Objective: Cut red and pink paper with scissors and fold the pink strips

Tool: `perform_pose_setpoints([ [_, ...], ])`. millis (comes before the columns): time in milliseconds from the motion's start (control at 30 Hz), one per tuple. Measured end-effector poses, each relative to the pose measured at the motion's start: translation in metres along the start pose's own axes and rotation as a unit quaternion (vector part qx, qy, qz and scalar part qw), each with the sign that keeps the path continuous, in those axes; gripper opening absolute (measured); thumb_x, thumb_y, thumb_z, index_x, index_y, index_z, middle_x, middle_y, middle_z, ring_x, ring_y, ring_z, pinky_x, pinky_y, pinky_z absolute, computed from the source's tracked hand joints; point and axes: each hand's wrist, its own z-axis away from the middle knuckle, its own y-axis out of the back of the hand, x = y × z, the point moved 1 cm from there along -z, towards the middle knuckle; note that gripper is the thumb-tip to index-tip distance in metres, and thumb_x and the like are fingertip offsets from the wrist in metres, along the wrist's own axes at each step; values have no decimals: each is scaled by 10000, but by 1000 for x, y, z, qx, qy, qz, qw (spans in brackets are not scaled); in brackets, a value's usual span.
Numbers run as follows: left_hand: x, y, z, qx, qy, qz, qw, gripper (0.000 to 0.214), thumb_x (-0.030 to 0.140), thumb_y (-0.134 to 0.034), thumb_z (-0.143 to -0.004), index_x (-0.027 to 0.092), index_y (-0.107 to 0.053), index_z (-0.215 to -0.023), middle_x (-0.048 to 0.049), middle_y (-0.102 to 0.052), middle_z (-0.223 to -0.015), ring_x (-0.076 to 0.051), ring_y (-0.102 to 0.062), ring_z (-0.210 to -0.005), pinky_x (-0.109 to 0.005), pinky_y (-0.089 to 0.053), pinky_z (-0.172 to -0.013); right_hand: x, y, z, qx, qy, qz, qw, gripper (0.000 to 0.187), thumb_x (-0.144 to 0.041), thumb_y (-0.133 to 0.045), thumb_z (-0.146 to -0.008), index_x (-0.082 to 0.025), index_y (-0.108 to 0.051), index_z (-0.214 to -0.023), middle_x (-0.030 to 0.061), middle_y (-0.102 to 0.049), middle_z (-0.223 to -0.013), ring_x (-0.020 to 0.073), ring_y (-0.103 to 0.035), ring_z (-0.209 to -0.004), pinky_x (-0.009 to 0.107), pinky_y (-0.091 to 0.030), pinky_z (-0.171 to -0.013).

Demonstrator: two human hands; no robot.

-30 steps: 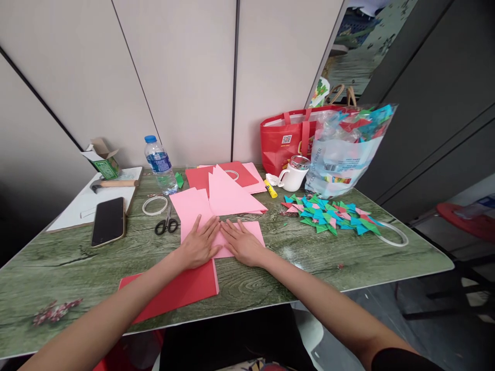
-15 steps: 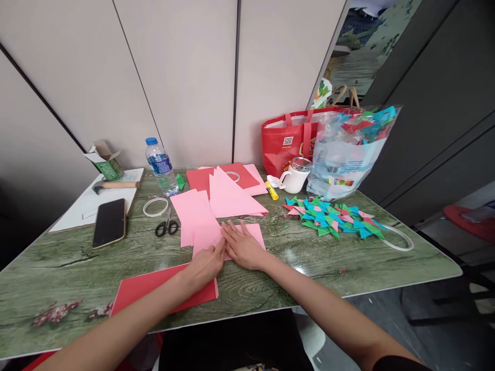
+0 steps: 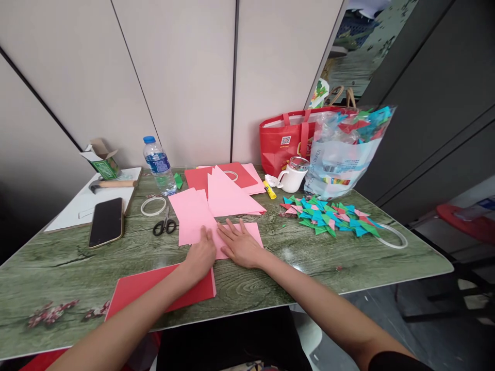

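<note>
A folded pink paper sheet lies flat on the green wood-grain table. My right hand rests on it with fingers spread flat. My left hand lies beside it on the sheet's left part, fingers together and pressing down along the paper. Under my left wrist sits a red sheet. More pink sheets and a pink triangle fold lie just beyond my hands.
Scissors, a tape ring, a phone, a hammer and a water bottle are to the left. To the right lie a glue stick, a white mug, a red bag, a plastic bag and several folded paper triangles.
My left hand slid back toward me along the pink sheet, then forward a little again. My right hand stayed flat on the sheet.
</note>
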Motion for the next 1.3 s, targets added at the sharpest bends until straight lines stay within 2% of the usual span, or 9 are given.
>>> perform_pose_setpoints([
  [133, -9, 1, -2, 25, 27, 17, 999, 521, -68, -235, -777, -64, -409, -1268, -367, -339, -1319, -402, -488, -1124, -412, -556, -662, 0, 0, 0, -8, -1, -9, 1000, 511, -380, -270, -923, -188, -228, -1394, 47, -226, -1467, 276, -66, -1362, 575, -74, -1065],
  [267, -11, -1, -4, 39, 46, 41, 997, 535, -54, -244, -766, -63, -399, -1278, -386, -378, -1278, -492, -374, -1170, -496, -545, -620, 0, -1, -1, -13, -4, -8, 1000, 499, -381, -270, -922, -232, -223, -1395, 32, -233, -1467, 300, -62, -1359, 625, -69, -1037],
  [367, -10, -3, -5, 39, 56, 38, 997, 551, -34, -241, -774, -41, -349, -1314, -402, -375, -1265, -493, -458, -1100, -526, -533, -595, -1, 0, -2, -26, -8, -10, 1000, 507, -380, -267, -916, -248, -200, -1401, 19, -238, -1464, 325, -44, -1355, 678, -61, -1001],
  [467, -9, -5, -7, 30, 73, 32, 996, 534, -17, -237, -793, -55, -332, -1317, -448, -363, -1236, -432, -611, -912, -494, -533, -594, -4, 2, -4, -32, -19, -10, 999, 517, -375, -284, -906, -253, -202, -1401, 8, -237, -1463, 337, -19, -1354, 698, -32, -986],
  [567, -8, -5, -9, 23, 87, 29, 996, 522, -7, -243, -804, -62, -331, -1316, -463, -358, -1226, -378, -662, -789, -463, -533, -593, -8, 5, -5, -22, -12, -15, 1000, 527, -395, -262, -913, -196, -219, -1399, 33, -238, -1462, 307, -41, -1359, 645, -9, -1028],
  [700, -7, -5, -10, 18, 98, 23, 995, 507, 10, -264, -810, -71, -350, -1303, -446, -372, -1235, -383, -647, -855, -457, -532, -611, -8, 7, -2, -12, -24, -25, 999, 585, -472, -220, -915, -122, -258, -1382, 82, -281, -1444, 271, -65, -1363, 579, -17, -1068],
  [900, -9, -5, -8, 13, 99, 28, 995, 533, -40, -241, -790, -79, -313, -1316, -484, -325, -1229, -342, -675, -770, -446, -520, -644, 19, 6, 24, -18, -79, -4, 997, 572, -467, -255, -911, -138, -272, -1379, 78, -281, -1444, 281, -71, -1361, 594, 24, -1053],
  [1100, -10, -7, -7, 13, 94, 27, 995, 545, -43, -247, -781, -65, -313, -1321, -495, -309, -1227, -364, -667, -792, -458, -511, -631, 50, 12, 61, -24, -134, 16, 991, 613, -515, -243, -896, -153, -242, -1391, 89, -284, -1443, 288, -56, -1362, 627, 10, -1031],
  [1300, -10, -6, -6, 11, 98, 22, 995, 562, -41, -248, -770, -52, -313, -1329, -481, -321, -1235, -359, -671, -761, -464, -517, -620, 59, 13, 71, -62, -159, -3, 985, 642, -562, -193, -879, -208, -156, -1413, 40, -193, -1474, 297, -10, -1362, 637, -17, -1024],
])
